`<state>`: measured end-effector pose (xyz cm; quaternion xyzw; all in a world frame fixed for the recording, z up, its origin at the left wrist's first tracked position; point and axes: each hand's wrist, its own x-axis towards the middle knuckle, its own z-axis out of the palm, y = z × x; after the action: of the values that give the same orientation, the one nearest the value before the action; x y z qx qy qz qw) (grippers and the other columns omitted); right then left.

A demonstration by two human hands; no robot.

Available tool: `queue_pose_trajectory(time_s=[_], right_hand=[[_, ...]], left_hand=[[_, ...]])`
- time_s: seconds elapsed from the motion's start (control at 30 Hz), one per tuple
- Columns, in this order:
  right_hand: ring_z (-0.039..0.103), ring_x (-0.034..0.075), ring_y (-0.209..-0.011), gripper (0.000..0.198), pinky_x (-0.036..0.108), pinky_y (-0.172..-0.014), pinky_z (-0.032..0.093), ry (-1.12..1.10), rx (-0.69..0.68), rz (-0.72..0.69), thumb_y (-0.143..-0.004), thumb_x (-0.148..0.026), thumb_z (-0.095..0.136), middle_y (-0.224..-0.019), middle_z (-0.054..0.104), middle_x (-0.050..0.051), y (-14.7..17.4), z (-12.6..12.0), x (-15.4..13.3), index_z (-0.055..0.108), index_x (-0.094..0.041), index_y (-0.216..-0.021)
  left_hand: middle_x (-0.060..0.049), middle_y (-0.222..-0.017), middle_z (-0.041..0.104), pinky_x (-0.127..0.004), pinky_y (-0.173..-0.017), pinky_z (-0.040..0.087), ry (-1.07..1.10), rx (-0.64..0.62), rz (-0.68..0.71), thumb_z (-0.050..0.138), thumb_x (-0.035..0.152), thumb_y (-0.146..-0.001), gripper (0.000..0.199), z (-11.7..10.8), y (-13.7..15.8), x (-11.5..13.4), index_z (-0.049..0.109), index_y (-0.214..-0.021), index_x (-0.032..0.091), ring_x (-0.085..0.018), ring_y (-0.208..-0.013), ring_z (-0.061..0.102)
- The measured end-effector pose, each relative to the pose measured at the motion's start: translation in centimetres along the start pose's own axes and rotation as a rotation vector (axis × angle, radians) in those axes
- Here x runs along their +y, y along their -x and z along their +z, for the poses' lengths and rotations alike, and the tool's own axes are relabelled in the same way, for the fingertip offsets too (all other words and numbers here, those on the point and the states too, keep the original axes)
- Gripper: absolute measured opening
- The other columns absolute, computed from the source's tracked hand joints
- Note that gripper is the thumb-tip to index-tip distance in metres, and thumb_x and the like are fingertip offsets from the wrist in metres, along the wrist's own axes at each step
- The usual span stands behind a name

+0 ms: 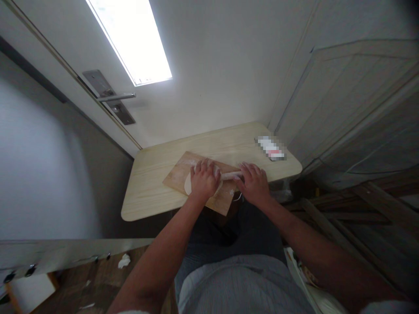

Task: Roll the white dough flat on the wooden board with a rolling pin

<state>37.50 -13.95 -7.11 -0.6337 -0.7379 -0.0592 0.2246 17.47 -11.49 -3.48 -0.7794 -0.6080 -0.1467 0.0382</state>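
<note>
The single head-mounted camera looks forward and steeply down from above the wearer's torso (242,283). Its wide field extends from the door (203,69) at the upper edge to the torso at the lower edge. The left hand (206,179) and right hand (254,183) fall near mid-frame, at close range.

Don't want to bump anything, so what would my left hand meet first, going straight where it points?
Probably the white door: your left hand points past the cutting board and across the tabletop toward it, though depth is unclear.

A grey, finely lined shirt (244,288) tops dark trousers (260,229).
</note>
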Motion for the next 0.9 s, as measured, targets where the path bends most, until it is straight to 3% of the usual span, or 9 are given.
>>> queue_pose_trajectory(time_s=[0.57, 0.9], right_hand=[[0.032, 0.033, -0.143, 0.061, 0.053, -0.112, 0.027, 0.022, 0.015, -0.013, -0.099, -0.050, 0.040, -0.152, 0.047, 0.012, 4.9, -1.7, -0.7, 0.040, -0.019, -0.151], [0.032, 0.032, -0.145, 0.059, 0.055, -0.114, 0.025, 0.043, -0.022, -0.018, -0.099, -0.047, 0.039, -0.153, 0.045, 0.009, 6.7, -2.5, -0.6, 0.039, -0.022, -0.152]], left_hand=[[-0.006, -0.161, 0.035, -0.050, -0.120, 0.025, 0.030, -0.047, 0.023, 0.025, 0.048, -0.102, 0.058, -0.3, 4.3, 0.9, 0.031, -0.154, 0.024, -0.025, -0.151, 0.023], [-0.002, -0.162, 0.031, -0.049, -0.123, 0.017, 0.032, -0.054, 0.013, 0.028, 0.047, -0.101, 0.060, -0.1, 5.8, 1.0, 0.022, -0.158, 0.029, -0.023, -0.153, 0.018]])
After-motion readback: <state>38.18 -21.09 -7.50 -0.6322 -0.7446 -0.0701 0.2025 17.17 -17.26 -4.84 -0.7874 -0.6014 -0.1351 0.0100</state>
